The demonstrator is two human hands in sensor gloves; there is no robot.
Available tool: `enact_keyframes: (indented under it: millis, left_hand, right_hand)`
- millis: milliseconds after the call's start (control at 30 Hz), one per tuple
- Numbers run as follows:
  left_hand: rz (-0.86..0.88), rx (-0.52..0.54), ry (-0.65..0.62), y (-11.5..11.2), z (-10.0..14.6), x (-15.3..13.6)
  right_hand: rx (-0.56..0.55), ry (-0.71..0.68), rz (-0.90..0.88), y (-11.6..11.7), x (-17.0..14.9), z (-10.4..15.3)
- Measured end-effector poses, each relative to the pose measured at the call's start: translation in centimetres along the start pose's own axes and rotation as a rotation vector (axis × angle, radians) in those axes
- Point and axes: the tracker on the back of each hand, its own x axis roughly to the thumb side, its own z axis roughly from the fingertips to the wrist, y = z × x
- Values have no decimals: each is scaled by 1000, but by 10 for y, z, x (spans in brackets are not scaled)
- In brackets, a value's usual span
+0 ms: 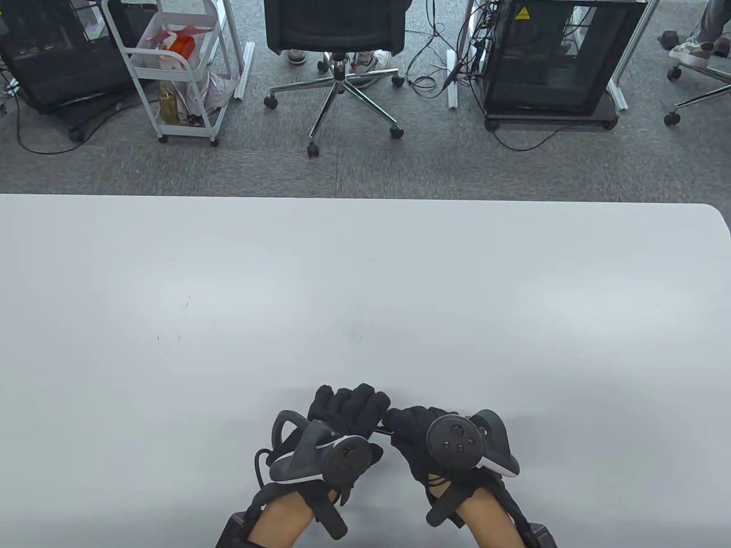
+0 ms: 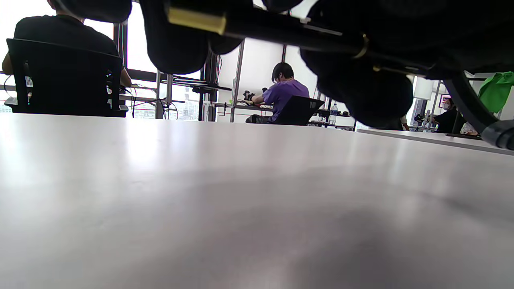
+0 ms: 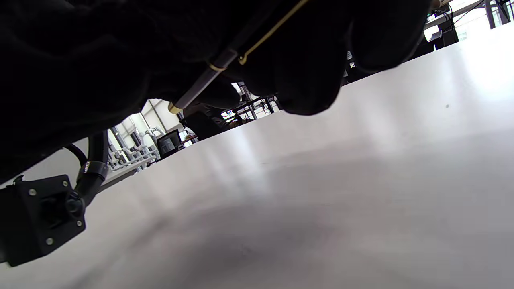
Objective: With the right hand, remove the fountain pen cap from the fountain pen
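Near the table's front edge, the left hand [image 1: 342,414] in its black sensor glove and the right hand [image 1: 420,436] in a matching glove are held close together, knuckles almost touching, above the smooth white table [image 1: 365,297]. A slim black fountain pen with gold trim [image 2: 281,30] spans the gap between them, roughly level and clear of the table surface. The left grip is closed around the barrel end, where a gold band [image 2: 196,20] shows beside the curled gloved fingers [image 2: 176,44]. The right grip is closed around the black fountain pen cap [image 3: 245,38]; its gold ring and thin gold clip lie against the glove, and the right-hand fingers [image 3: 309,76] wrap over it. The cap sits on the pen, with no gap visible at the ring. In the table view only a short black section of the pen is exposed between the two hands. Beyond the table's far edge stand a black office chair [image 1: 337,28] and a white wire trolley [image 1: 183,63] on grey carpet.
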Motion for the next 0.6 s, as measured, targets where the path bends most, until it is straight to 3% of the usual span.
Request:
enact_keyframes:
  millis: [133,300,467,600]
  left_hand:
    - [-12,-21,-2,-1,-2,4]
    - [-43,34,58,5,0,2]
    - [-52,35,85,6,2,-2]
    - [-48,54,95,10,3,-4]
  right_hand:
    - [2,-9,-3,0,6,0]
    - [-35,-25,-132,0,8,1]
    - [-50,-57,-118,0,12,1]
    - [-70,-81,76,-5,18,2]
